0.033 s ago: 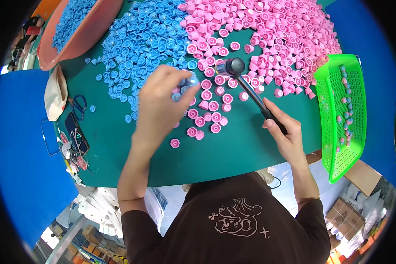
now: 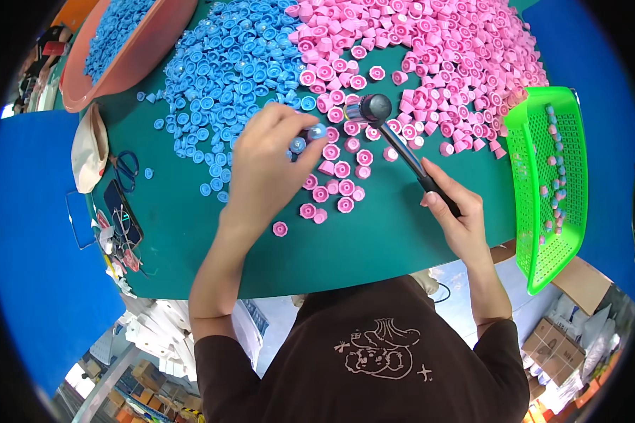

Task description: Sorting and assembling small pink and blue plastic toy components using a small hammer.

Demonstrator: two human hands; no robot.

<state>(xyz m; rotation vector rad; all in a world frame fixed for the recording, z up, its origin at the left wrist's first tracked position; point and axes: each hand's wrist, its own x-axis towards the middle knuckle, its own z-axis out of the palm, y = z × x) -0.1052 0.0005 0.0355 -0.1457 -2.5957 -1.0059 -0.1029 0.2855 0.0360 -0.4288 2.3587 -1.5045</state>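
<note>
My left hand (image 2: pixel 264 158) is closed around a few small blue caps; one blue cap (image 2: pixel 317 131) shows at the fingertips and another sits lower, by the thumb. Just right of those fingertips is the round black head of a hammer (image 2: pixel 375 108). My right hand (image 2: pixel 462 215) grips its black handle, and the metal shaft slants up and left over the table. Beneath and between the hands lie loose pink caps (image 2: pixel 342 169), several with their ribbed hollow insides up. What lies deeper in my left palm is hidden.
A heap of blue caps (image 2: pixel 240 63) and a larger heap of pink caps (image 2: pixel 466 63) cover the far table (image 2: pixel 374 247). A pink basin (image 2: pixel 137 74) stands far left. Scissors (image 2: pixel 125 173) and a phone (image 2: pixel 123 211) lie left. A green basket (image 2: pixel 525 190) with joined pink-blue pieces is right.
My left hand has shifted slightly right, toward the hammer head, and the blue caps in its fingers show more plainly. My right hand and the hammer have hardly moved.
</note>
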